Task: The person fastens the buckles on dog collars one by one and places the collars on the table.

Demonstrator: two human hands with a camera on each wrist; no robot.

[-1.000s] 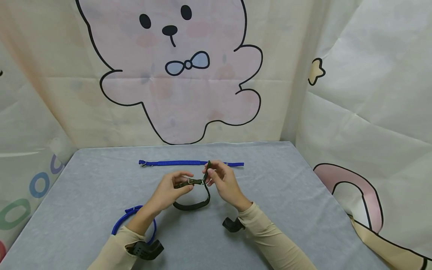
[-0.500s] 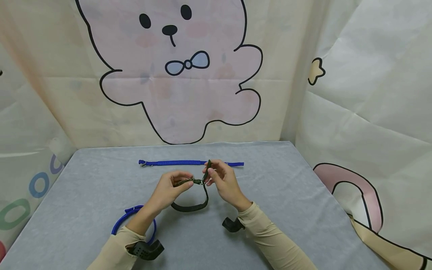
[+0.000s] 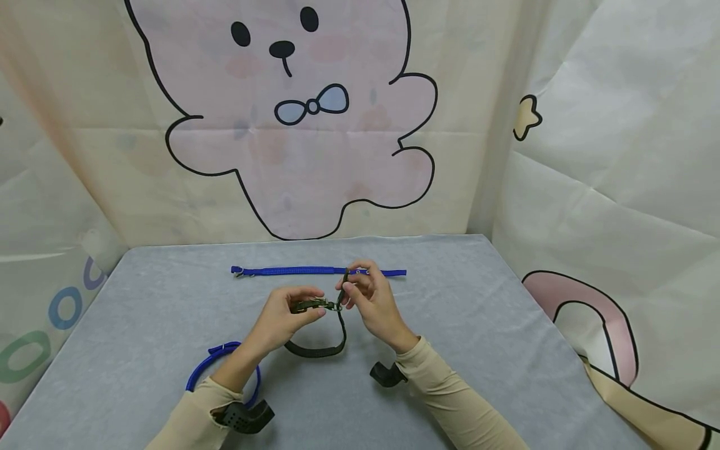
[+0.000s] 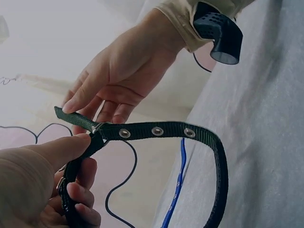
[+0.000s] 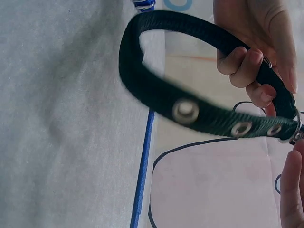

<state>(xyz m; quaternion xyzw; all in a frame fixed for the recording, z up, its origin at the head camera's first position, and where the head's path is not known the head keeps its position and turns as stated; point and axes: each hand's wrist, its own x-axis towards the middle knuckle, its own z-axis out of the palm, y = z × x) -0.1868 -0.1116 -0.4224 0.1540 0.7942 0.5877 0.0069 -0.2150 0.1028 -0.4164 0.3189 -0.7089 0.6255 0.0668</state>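
Observation:
A dark green collar (image 3: 315, 352) with metal eyelets hangs as a loop between my hands, above the table. My left hand (image 3: 284, 315) pinches its buckle end between thumb and fingers. The free tip (image 4: 76, 118), pinched by my right hand (image 3: 375, 306), passes through the metal buckle (image 4: 97, 127) in the left wrist view. Several eyelets (image 5: 185, 111) show along the strap in the right wrist view. Part of the buckle end is hidden behind the left fingers.
A straight blue collar (image 3: 298, 270) lies at the table's far side, partly behind the right hand. Another blue collar (image 3: 194, 375), looped, lies under the left forearm. Printed cloth (image 3: 360, 169) stands behind the grey tabletop (image 3: 484, 325).
The green loop has sunk slightly and moved a little left. The buckle end has turned in the left fingers. My right fingers have shifted slightly on the tip.

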